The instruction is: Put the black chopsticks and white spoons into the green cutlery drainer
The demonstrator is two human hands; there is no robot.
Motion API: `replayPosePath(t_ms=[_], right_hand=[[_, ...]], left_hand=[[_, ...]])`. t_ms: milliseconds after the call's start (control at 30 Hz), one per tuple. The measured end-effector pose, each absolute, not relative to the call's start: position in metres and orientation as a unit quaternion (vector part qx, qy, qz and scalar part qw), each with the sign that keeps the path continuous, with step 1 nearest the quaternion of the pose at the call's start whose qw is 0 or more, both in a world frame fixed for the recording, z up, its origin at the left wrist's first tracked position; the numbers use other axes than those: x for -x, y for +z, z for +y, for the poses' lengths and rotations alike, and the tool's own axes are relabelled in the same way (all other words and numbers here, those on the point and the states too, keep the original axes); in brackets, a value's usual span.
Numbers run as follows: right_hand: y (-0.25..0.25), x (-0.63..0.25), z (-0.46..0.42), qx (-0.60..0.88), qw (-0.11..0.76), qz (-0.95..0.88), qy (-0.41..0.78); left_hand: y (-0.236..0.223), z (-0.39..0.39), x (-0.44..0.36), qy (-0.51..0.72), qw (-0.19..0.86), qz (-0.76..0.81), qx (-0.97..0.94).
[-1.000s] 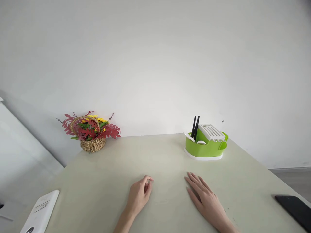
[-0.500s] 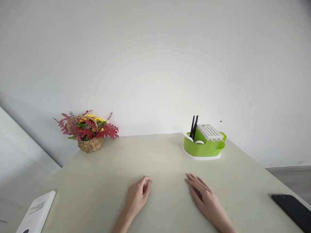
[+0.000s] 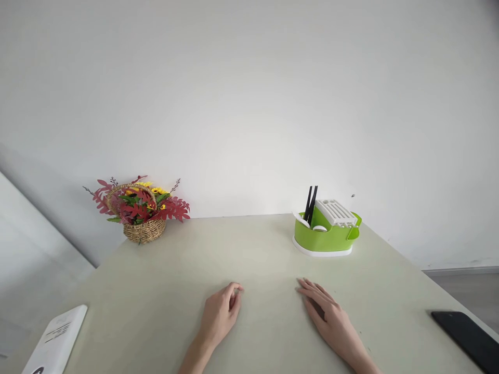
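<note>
My left hand (image 3: 221, 313) rests on its side on the pale table (image 3: 249, 254), fingers loosely curled in towards the thumb and nothing visible in them. To its right, my right hand (image 3: 329, 317) lies palm down on the tabletop, fingers stretched out and holding nothing. Beyond my right hand stands a green utensil caddy (image 3: 322, 240) on a white base. Two black chopsticks (image 3: 310, 205) stand upright in it, beside white spoons (image 3: 302, 221). A white slotted rack (image 3: 337, 213) tops its right part. Neither hand touches the caddy.
A wicker basket (image 3: 144, 232) with red leaves and yellow artificial flowers stands at the back left. At the near left lies a white box-like object (image 3: 56, 340) with printed text. A black phone (image 3: 468, 335) lies near the right edge. A white wall (image 3: 249, 104) rises behind the table.
The view has shifted very slightly, so the objects at the sides sit a little further left. Both hands stay in the same place and pose.
</note>
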State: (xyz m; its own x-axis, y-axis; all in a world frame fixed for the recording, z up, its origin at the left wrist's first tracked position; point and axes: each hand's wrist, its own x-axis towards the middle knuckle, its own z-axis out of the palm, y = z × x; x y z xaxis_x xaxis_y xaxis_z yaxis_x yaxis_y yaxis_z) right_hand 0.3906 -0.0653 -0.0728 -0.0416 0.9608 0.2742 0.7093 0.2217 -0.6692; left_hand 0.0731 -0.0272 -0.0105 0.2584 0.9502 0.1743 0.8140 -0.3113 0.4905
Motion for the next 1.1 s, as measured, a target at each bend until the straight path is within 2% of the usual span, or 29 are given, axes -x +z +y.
replayPosePath(t_ms=[667, 1100], right_hand=[[-0.0675, -0.3888, -0.0644, 0.583, 0.376, -0.696, 0.186], [-0.0699, -0.3898, -0.0640, 0.581, 0.375, -0.699, 0.184]], left_hand=[[-0.0122, -0.0269, -0.0716, 0.243, 0.151, 0.563, -0.775], [-0.0134, -0.0259, -0.0714, 0.212, 0.147, 0.573, -0.778]])
